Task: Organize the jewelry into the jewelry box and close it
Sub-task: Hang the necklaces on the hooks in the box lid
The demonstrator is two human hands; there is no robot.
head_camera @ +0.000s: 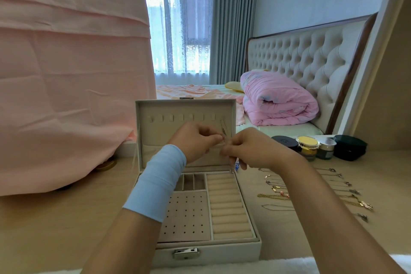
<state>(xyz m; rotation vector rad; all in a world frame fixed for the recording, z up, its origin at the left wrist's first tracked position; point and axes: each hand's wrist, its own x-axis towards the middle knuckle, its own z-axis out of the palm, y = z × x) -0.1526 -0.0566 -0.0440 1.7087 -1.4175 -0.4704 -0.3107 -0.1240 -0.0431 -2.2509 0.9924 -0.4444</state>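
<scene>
fuzzy white fabric (233, 266) is lying along the bottom edge, nearest of all, and just beyond it the jewelry box (206, 251) is sitting on the desk (55, 229) with its metal latch (185, 253) facing the person at six o'clock. its lid (144, 131) is standing upright at twelve o'clock, showing a row of small hooks, presumably so that chains are hanging straight instead of tangling. the left grip (195, 142), wearing a pale blue wrist band (158, 182), and the right grip (251, 150) are touching in front of the lid's right half, each pinching a thin chain (223, 128) between thumb and fingertips. the chain is running up toward the hook at the far right, so i am judging that the person is hanging it there, one grip steadying and the other guiding. a small blue bead piece (237, 165) is dangling under the right grip; whether it belongs to that chain i cannot tell. the ring rolls (229, 207) and the earring panel (186, 216) are holding nothing i can make out. more jewelry (275, 196) is lying in neat rows on the desk at three o'clock of the box, apart from it, likely laid out for easy picking. jars (309, 147) are standing at two o'clock; no label or writing is showing clearly enough to read.
</scene>
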